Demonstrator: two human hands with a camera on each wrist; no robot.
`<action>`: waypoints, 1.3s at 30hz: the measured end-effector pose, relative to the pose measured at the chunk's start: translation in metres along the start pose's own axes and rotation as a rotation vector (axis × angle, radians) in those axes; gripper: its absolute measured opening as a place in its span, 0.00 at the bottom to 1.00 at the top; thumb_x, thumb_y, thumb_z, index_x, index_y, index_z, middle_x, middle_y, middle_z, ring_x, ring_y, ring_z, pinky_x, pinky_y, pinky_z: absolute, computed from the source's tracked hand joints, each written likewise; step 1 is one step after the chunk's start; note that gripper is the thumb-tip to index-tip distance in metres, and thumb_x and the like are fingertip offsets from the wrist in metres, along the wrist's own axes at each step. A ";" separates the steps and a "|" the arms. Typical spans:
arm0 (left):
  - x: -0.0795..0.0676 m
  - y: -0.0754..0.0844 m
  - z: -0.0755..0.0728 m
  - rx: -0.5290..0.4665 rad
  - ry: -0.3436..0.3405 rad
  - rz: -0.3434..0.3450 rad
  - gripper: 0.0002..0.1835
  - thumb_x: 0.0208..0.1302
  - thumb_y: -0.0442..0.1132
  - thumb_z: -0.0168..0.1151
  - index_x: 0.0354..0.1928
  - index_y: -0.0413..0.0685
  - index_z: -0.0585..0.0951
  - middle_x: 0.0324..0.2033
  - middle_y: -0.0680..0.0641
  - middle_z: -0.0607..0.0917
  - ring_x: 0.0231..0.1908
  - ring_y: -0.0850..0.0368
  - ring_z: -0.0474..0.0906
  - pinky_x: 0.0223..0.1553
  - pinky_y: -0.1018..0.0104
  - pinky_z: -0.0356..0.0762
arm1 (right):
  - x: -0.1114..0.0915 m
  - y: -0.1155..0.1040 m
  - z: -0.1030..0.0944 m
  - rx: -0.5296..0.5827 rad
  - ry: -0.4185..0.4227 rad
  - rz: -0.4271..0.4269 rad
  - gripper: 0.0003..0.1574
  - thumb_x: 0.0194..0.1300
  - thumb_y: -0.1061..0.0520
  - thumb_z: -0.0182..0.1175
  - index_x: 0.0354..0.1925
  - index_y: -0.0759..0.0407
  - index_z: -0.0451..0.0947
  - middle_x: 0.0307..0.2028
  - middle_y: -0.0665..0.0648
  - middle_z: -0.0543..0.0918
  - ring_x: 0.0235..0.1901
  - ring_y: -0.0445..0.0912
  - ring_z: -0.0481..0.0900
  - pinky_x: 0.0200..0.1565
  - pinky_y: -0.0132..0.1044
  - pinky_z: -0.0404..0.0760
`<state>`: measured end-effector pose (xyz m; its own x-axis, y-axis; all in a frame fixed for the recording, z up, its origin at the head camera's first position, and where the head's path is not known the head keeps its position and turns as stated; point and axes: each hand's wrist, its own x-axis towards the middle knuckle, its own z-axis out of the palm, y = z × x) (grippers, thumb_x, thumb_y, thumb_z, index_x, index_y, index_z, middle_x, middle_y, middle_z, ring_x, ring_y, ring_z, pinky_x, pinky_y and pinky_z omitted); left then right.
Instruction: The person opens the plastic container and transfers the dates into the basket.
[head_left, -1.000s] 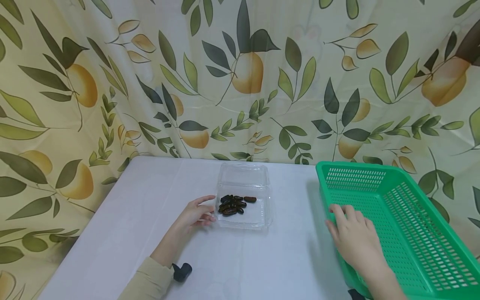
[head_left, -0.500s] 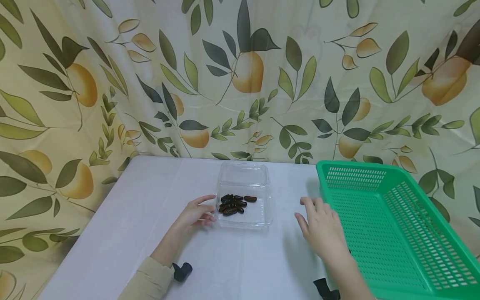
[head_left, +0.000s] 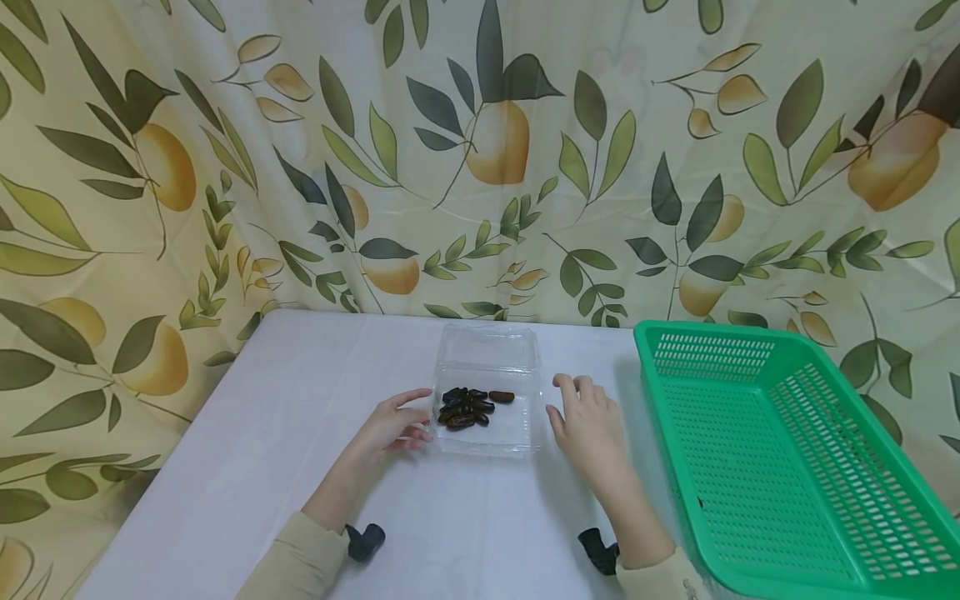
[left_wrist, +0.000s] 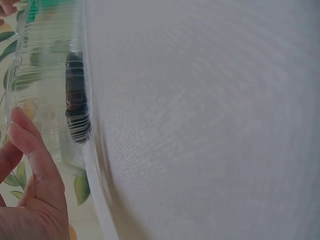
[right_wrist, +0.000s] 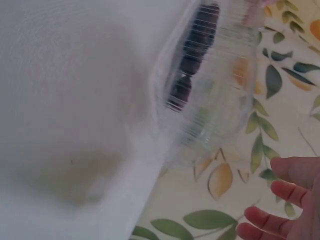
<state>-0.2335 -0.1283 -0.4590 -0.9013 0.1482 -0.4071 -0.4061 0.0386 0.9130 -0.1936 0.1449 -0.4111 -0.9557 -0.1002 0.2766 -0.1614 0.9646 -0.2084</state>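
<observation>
"Where's the clear container (head_left: 516, 432)?"
"Near the desk's (head_left: 457, 533) far edge, lid (head_left: 487, 350) toward it, long axis near-to-far."
"Fingers?"
"Left hand (head_left: 386, 429) and right hand (head_left: 592, 427) flank it, fingers (right_wrist: 295, 170) loosely spread."

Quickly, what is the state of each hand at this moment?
Left hand: open, at the left edge of the clear container.
Right hand: open, holding nothing, near the container's right edge.

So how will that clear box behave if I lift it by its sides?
The box looks like thin plastic, so probably light and slightly flexible. Its dark pieces bunch toward the left, so it might tip that way. The open lid could flop.
</observation>
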 end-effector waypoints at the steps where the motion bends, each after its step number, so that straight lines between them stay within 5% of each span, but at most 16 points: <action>1: 0.000 0.000 0.000 -0.001 0.000 0.001 0.25 0.60 0.32 0.56 0.61 0.51 0.70 0.29 0.44 0.81 0.19 0.60 0.79 0.21 0.72 0.76 | 0.003 -0.001 0.003 0.001 0.000 -0.003 0.23 0.61 0.53 0.59 0.52 0.59 0.67 0.45 0.65 0.72 0.44 0.58 0.70 0.46 0.53 0.71; 16: 0.000 0.000 -0.001 0.013 -0.018 0.014 0.25 0.61 0.33 0.55 0.62 0.50 0.69 0.31 0.42 0.81 0.21 0.59 0.80 0.23 0.72 0.77 | 0.034 -0.019 0.040 -0.117 -0.008 -0.177 0.24 0.58 0.55 0.62 0.52 0.57 0.69 0.40 0.60 0.72 0.39 0.54 0.70 0.43 0.48 0.71; 25: -0.024 0.021 0.003 0.033 -0.052 0.019 0.26 0.62 0.31 0.53 0.63 0.43 0.66 0.30 0.40 0.82 0.22 0.60 0.80 0.27 0.69 0.79 | 0.042 -0.026 0.054 -0.191 -0.149 -0.187 0.25 0.59 0.53 0.60 0.53 0.58 0.69 0.45 0.61 0.73 0.46 0.55 0.69 0.49 0.49 0.67; 39: -0.026 0.022 0.003 0.019 -0.058 0.016 0.26 0.62 0.30 0.53 0.64 0.43 0.65 0.30 0.42 0.81 0.22 0.60 0.80 0.27 0.70 0.78 | 0.048 -0.029 0.066 -0.243 -0.276 -0.187 0.19 0.63 0.55 0.55 0.51 0.60 0.70 0.47 0.61 0.73 0.51 0.56 0.68 0.58 0.55 0.57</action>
<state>-0.2180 -0.1279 -0.4285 -0.8970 0.2062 -0.3911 -0.3885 0.0547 0.9198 -0.2513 0.0959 -0.4532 -0.9510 -0.3087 0.0198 -0.3071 0.9499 0.0585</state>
